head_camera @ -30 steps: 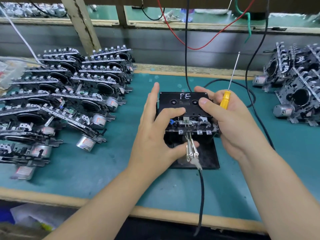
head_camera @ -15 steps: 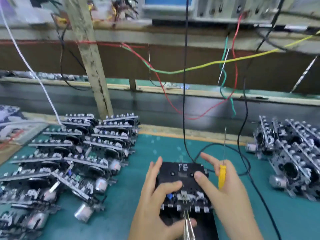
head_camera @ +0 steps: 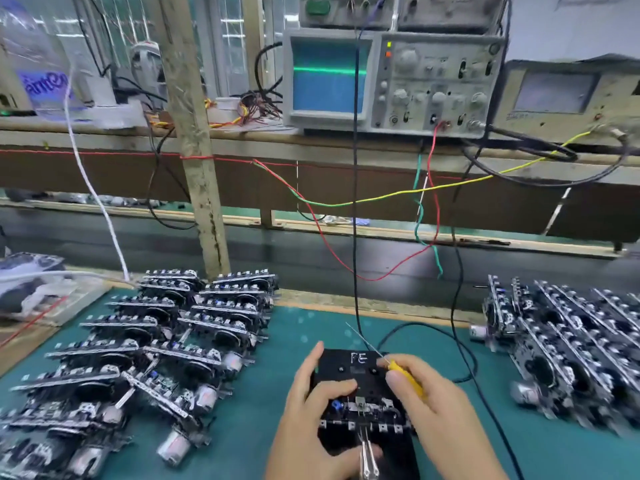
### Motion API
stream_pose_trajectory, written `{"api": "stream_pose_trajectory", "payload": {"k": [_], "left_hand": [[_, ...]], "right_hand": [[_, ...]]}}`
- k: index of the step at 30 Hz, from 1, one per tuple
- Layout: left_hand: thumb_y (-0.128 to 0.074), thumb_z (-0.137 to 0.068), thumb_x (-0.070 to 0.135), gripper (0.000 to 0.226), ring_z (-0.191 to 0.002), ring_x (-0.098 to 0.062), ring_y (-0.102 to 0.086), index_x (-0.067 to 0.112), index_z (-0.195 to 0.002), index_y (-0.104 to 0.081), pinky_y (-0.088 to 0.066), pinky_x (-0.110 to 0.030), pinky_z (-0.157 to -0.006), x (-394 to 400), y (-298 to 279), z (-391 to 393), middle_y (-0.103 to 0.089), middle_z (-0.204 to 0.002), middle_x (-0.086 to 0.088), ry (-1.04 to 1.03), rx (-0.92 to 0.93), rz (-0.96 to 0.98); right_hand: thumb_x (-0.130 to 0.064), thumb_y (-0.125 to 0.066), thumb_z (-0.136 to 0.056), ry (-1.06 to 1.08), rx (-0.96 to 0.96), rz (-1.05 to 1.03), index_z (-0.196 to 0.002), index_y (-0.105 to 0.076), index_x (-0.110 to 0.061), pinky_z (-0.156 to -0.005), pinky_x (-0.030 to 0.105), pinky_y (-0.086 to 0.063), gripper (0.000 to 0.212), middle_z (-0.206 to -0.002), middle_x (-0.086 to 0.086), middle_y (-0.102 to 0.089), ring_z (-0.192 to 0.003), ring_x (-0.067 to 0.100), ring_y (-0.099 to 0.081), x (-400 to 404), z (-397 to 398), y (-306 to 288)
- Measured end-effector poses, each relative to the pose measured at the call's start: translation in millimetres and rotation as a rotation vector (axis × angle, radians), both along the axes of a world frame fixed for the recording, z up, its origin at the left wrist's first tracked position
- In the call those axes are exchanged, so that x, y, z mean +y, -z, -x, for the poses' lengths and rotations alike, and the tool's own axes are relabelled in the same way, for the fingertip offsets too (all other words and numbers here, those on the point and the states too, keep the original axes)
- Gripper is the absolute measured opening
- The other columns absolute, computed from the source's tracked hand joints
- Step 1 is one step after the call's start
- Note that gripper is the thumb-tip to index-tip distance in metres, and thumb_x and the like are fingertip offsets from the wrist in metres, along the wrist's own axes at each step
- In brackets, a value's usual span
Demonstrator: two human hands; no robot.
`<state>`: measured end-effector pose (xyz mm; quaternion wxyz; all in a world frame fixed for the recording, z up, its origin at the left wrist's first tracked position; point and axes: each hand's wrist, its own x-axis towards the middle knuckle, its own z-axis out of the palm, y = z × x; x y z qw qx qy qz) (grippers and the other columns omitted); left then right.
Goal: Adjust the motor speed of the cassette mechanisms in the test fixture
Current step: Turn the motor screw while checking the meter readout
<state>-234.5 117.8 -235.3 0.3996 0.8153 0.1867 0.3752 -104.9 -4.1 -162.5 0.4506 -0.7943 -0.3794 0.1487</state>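
A black test fixture marked "FE" lies low in the middle of the teal mat, with a cassette mechanism seated in its near half. My left hand lies over the fixture's left side, index finger curled onto the top and thumb against the metal clip at the front. My right hand holds a small yellow-handled screwdriver, whose thin shaft points up and to the left. An oscilloscope on the shelf shows a flat green trace.
Rows of cassette mechanisms fill the left of the mat. A second batch stands at the right. Black, red, green and yellow wires hang from the shelf to the fixture. A wooden post rises behind the left rows.
My view has tilted up from the mat to the instrument shelf, bringing the oscilloscope into sight. Both hands stay on the fixture. The screwdriver shaft has tilted from upright to leaning left.
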Motion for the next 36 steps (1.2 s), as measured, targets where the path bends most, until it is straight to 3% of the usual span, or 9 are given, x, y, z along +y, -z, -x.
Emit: {"api": "stream_pose_trajectory", "payload": {"k": [5,10,14,18,20,23,26,30,36], "left_hand": [[-0.09,-0.055,0.049,0.067,-0.134,0.005,-0.045,0.055,-0.114,-0.058,-0.047,-0.025,-0.098,1.0,-1.5,-4.4,-0.015,-0.16,0.032,0.01,0.004,0.006],[-0.09,-0.056,0.053,0.067,-0.134,0.009,-0.043,0.053,-0.116,-0.059,-0.045,-0.023,-0.098,0.2,0.7,-5.7,-0.014,-0.16,0.033,0.023,0.0,-0.002],[-0.088,-0.057,0.066,0.07,-0.134,0.017,-0.034,0.056,-0.118,-0.056,-0.033,-0.011,-0.099,3.1,0.0,-6.6,-0.011,-0.158,0.036,0.041,0.0,-0.049],[-0.086,-0.057,0.071,0.073,-0.138,0.017,-0.028,0.058,-0.12,-0.053,-0.03,-0.008,-0.102,5.7,1.7,-8.1,-0.011,-0.156,0.037,0.042,-0.012,-0.081],[-0.086,-0.057,0.071,0.072,-0.139,0.016,-0.028,0.058,-0.12,-0.054,-0.031,-0.009,-0.102,6.6,2.7,-8.7,-0.012,-0.156,0.037,0.035,-0.02,-0.089],[-0.089,-0.055,0.065,0.071,-0.135,0.016,-0.034,0.057,-0.117,-0.056,-0.039,-0.01,-0.098,6.2,2.7,-8.1,-0.012,-0.156,0.038,0.043,-0.007,-0.047],[-0.09,-0.053,0.06,0.073,-0.133,0.019,-0.034,0.057,-0.117,-0.055,-0.037,-0.005,-0.092,4.2,1.3,-7.5,-0.01,-0.157,0.038,0.033,0.022,-0.025],[-0.088,-0.051,0.057,0.074,-0.132,0.017,-0.037,0.057,-0.117,-0.054,-0.04,-0.01,-0.092,1.6,-1.2,-6.7,-0.01,-0.158,0.037,0.028,0.037,-0.007],[-0.091,-0.055,0.047,0.068,-0.136,0.015,-0.033,0.057,-0.113,-0.057,-0.034,0.0,-0.093,0.5,-3.3,-5.6,-0.012,-0.156,0.039,0.048,0.021,0.032]], "right_hand": [[-0.03,-0.053,-0.103,-0.023,-0.008,-0.002,-0.11,-0.061,-0.054,-0.085,0.009,-0.043,0.026,-0.103,-0.032,-0.069,-0.103,-0.014,-0.058,3.3,-5.1,-0.7],[-0.028,-0.067,-0.094,0.085,0.078,-0.133,-0.1,-0.062,-0.042,-0.062,0.026,-0.042,0.016,-0.071,-0.005,-0.063,-0.059,0.004,-0.052,1.8,-8.6,-1.0],[-0.028,-0.076,-0.086,0.211,0.226,-0.376,-0.086,-0.07,-0.039,-0.056,0.018,-0.044,0.013,-0.07,-0.01,-0.068,-0.056,0.002,-0.055,0.4,-9.7,-4.6],[-0.02,-0.071,-0.091,0.173,0.288,-0.456,-0.087,-0.073,-0.034,-0.06,0.027,-0.047,0.015,-0.065,-0.001,-0.066,-0.054,0.007,-0.055,-0.1,-5.9,-7.6],[-0.018,-0.06,-0.099,0.102,0.234,-0.478,-0.092,-0.071,-0.036,-0.064,0.025,-0.048,0.023,-0.072,0.0,-0.073,-0.06,0.012,-0.063,-1.3,-0.1,-10.1],[-0.045,-0.041,-0.1,0.048,-0.059,-0.287,-0.101,-0.056,-0.048,-0.071,0.013,-0.042,0.016,-0.094,-0.028,-0.073,-0.077,-0.005,-0.063,-2.1,2.6,-6.0],[-0.039,-0.043,-0.103,0.08,-0.295,-0.14,-0.095,-0.047,-0.04,-0.09,0.025,-0.033,0.009,-0.094,-0.033,-0.068,-0.1,-0.002,-0.054,-0.7,3.6,3.1],[-0.018,-0.053,-0.101,0.14,-0.305,-0.201,-0.098,-0.048,-0.036,-0.098,0.027,-0.022,0.019,-0.103,-0.033,-0.067,-0.115,-0.005,-0.044,-1.2,4.1,26.2],[-0.004,-0.045,-0.1,0.034,-0.155,-0.239,-0.107,-0.037,-0.051,-0.093,0.034,-0.038,0.049,-0.117,-0.032,-0.066,-0.12,0.001,-0.05,-14.6,3.5,33.1]]}}
